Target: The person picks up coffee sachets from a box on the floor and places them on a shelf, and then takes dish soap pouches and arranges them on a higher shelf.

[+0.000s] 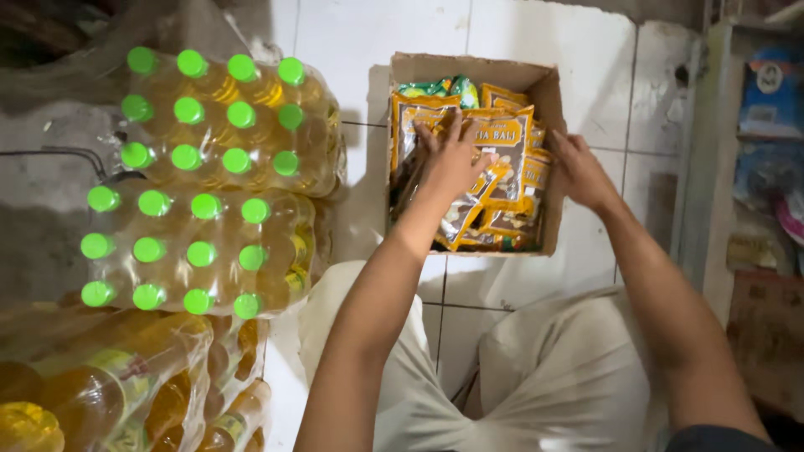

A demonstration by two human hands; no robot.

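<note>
Flat and open, the left hand [452, 163] presses the yellow snack packets [502, 142] down inside the cardboard box [548, 92] at twelve o'clock on the tiled floor [368, 50], while the right hand [579, 172], fingers loosely spread, steadies their three o'clock edge, keeping the stack upright.

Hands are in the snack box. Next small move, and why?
Probably close the left hand on the top yellow packet and lift it: its fingers lie flat on the packets, while the right hand rests by the cardboard box's right wall, steadying it.
</note>
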